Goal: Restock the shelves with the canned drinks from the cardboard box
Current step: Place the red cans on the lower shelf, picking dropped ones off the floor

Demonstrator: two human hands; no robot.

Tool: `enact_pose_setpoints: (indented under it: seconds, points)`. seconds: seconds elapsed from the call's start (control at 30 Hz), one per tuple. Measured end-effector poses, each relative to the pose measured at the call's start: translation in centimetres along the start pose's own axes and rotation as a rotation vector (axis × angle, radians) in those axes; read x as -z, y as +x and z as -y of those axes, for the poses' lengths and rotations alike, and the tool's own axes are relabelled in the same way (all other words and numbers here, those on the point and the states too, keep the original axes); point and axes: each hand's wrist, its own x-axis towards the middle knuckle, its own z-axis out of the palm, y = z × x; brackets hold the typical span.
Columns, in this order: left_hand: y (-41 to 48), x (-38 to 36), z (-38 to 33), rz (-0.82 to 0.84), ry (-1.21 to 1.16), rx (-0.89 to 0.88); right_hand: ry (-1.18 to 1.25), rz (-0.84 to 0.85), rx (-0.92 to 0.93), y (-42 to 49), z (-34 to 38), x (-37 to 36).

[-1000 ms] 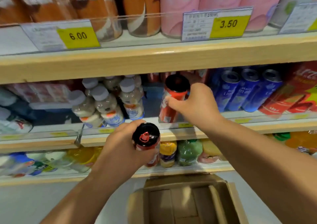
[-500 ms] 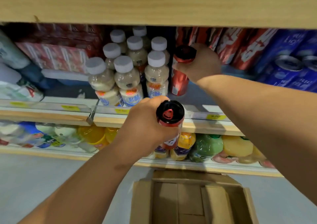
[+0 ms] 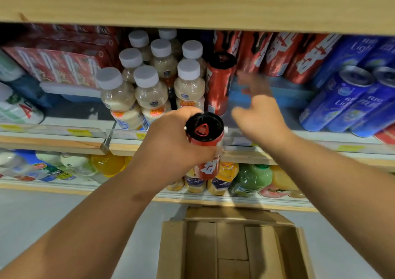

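Gripping red can (image 3: 204,130), left hand (image 3: 171,147), cardboard box (image 3: 173,248) open-topped

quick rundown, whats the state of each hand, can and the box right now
left hand, grips the held red can
held red can, upright, in front of the shelf edge
shelved red can, standing upright, no hand on it
right hand, open, blurred, holds nothing
cardboard box, flaps open, no cans visible inside
white-capped bottles, upright, caps on
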Motion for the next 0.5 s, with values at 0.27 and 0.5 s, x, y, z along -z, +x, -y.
enact_pose_setpoints:
  seconds: [0.27,0.5]
  points:
    - [0.5,-0.3,-2.2,-0.003,0.015,-0.092,0.217,0.237,0.096,-7.7,0.9,-0.7]
    - [0.3,-0.8,-2.9,0.016,-0.039,-0.089,0.069,0.061,0.109,-7.3,0.1,-0.2]
